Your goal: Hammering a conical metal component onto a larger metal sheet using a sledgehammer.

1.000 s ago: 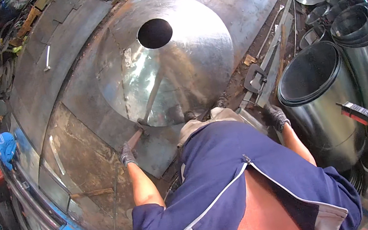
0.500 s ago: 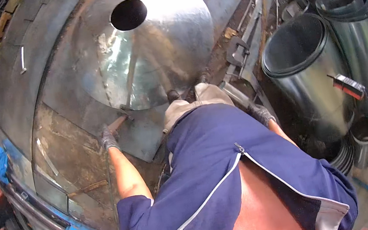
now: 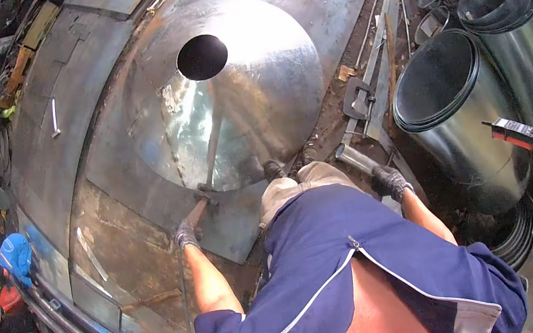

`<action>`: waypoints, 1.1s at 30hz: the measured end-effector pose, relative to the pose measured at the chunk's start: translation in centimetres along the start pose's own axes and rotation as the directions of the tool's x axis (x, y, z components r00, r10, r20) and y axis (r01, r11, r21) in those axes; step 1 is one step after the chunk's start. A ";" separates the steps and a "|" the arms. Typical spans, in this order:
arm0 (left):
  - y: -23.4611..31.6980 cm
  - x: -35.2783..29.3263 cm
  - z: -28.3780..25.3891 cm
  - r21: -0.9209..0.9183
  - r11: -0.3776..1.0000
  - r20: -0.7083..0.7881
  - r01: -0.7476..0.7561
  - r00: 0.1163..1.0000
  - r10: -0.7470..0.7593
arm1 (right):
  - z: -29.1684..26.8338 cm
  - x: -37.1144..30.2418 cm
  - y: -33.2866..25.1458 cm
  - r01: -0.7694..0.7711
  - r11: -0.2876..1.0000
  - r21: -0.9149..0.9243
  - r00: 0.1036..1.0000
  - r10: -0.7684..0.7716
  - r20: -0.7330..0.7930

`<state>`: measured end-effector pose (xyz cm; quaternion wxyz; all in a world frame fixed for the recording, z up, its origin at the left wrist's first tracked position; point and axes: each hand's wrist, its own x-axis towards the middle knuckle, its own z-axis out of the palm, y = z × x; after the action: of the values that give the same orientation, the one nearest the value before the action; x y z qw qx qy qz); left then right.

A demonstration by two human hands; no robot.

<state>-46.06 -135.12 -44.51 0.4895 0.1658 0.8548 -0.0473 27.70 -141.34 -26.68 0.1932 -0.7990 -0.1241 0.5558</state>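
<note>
A large shiny sheet-metal cone (image 3: 267, 88) with a round dark opening at its top stands on flat metal plates in front of my feet. My left hand (image 3: 186, 235), in a dark grey work glove, is closed around the wooden handle of a hammer (image 3: 198, 212). The hammer's dark head lies at the cone's near rim; whether it touches, I cannot tell. On the other side, my right hand (image 3: 391, 182), gloved too, is closed at the near end of a grey metal cylinder (image 3: 355, 158), which slants toward the cone. My body partly hides its fingers.
Upright rolls of sheet metal (image 3: 441, 82) crowd the right side, with a red and black box (image 3: 512, 133) against them. A C-clamp (image 3: 357, 99) and long metal bars (image 3: 386, 38) lie right of the cone. A small hammer-shaped tool (image 3: 54, 118) rests on the left plates. A blue cap (image 3: 16, 257) shows at far left.
The view has shifted, so the cone, plates and rolls sit lower in the picture. More of my right hand and forearm shows. Both hands keep their grips.
</note>
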 end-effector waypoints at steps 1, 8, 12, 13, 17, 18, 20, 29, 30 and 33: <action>-0.3 -0.9 -0.1 -0.102 0.994 -0.081 -0.027 0.997 0.018 | 0.2 0.2 -0.1 -0.003 1.000 -0.009 1.000 0.003 0.009; -0.7 -6.2 -1.7 -0.440 0.888 -0.286 -0.134 0.958 0.002 | 1.4 1.0 0.2 -0.028 0.999 -0.041 0.999 0.029 0.040; -1.5 -4.9 -1.3 -0.410 0.902 -0.287 -0.138 0.958 0.017 | 1.7 -0.2 -0.3 0.039 0.985 -0.167 0.999 -0.037 0.017; -1.8 -4.2 -1.1 -0.304 0.945 -0.292 -0.120 0.956 0.028 | 1.7 -0.5 -0.5 0.069 0.975 -0.211 0.997 -0.072 -0.005; -2.0 -1.8 -0.6 -0.416 0.898 -0.360 -0.145 0.933 -0.017 | 1.4 -0.8 -2.2 0.384 0.779 -0.496 0.922 -0.356 0.154; -1.7 -1.7 -0.7 -0.361 0.921 -0.377 -0.146 0.926 -0.001 | 1.4 -0.6 -2.6 0.189 0.927 -0.325 0.982 -0.176 0.070; -0.7 -2.4 -1.4 -0.311 0.939 -0.391 -0.146 0.920 0.013 | 1.3 -0.1 -3.4 -0.092 0.994 -0.061 0.996 0.093 0.010; 3.9 -5.9 -5.4 0.235 0.910 -0.117 -0.341 0.920 0.375 | 2.5 -0.2 -5.2 0.028 0.996 -0.080 0.996 -0.022 0.081; 3.8 -5.0 -5.4 0.333 0.857 -0.054 -0.393 0.899 0.434 | 2.6 -0.6 -5.2 0.054 0.995 -0.083 0.995 -0.047 0.090; 4.1 -1.5 -4.8 0.040 0.979 -0.092 -0.198 0.975 0.201 | 3.1 -1.5 -4.9 0.081 0.978 -0.193 0.996 -0.074 0.041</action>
<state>-47.94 -130.48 -40.47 0.4474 0.2604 0.8556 -0.0032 24.32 -137.04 -24.23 0.1335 -0.7992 -0.2120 0.5464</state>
